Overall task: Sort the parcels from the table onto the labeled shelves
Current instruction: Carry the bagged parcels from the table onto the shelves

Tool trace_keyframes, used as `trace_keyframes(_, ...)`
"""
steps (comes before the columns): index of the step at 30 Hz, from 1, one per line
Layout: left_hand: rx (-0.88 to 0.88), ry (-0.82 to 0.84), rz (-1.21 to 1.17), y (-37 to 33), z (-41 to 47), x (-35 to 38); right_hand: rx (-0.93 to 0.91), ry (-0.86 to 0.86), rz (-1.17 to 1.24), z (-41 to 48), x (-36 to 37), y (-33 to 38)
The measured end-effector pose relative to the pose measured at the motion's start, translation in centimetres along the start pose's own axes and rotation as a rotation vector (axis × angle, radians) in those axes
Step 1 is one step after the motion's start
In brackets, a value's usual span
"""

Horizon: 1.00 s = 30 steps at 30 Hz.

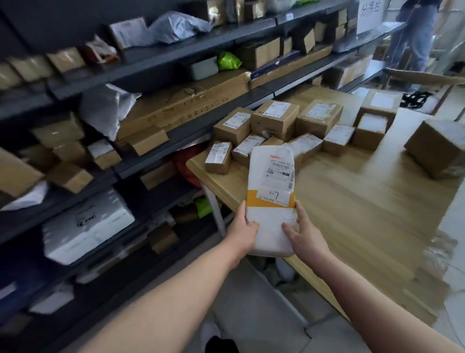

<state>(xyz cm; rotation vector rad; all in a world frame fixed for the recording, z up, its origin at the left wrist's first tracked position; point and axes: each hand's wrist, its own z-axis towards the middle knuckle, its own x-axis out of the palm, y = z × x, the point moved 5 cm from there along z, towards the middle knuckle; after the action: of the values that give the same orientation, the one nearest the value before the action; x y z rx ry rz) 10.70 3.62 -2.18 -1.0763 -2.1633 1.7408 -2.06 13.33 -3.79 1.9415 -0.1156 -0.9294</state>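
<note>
Left grip [242, 231], right grip [305, 234]: parcel [271, 176] edges

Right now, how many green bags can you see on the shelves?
3. Top green bag at the frame's upper edge; middle green bag beside a grey box; low green bag behind the table leg. Others may be hidden.

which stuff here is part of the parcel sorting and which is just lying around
Job: white parcel marked 1-7, held by left hand and right hand; boxes on the table; shelves.
Lying about: black cord; sign; person at the back.
</note>
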Motion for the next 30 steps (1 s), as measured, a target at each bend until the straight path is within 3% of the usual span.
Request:
trace_keyframes(13,-0.140,-0.475,-0.109,10.4,-13.9,-19.8,-0.393,0.413,-0.251,-8.3,19.6,12.4)
trace_keyframes(30,-0.281,-1.008,-0.422,29.3,-42.2,-48.0,-0.805,0.985,-0.402,-35.1,54.9,27.9)
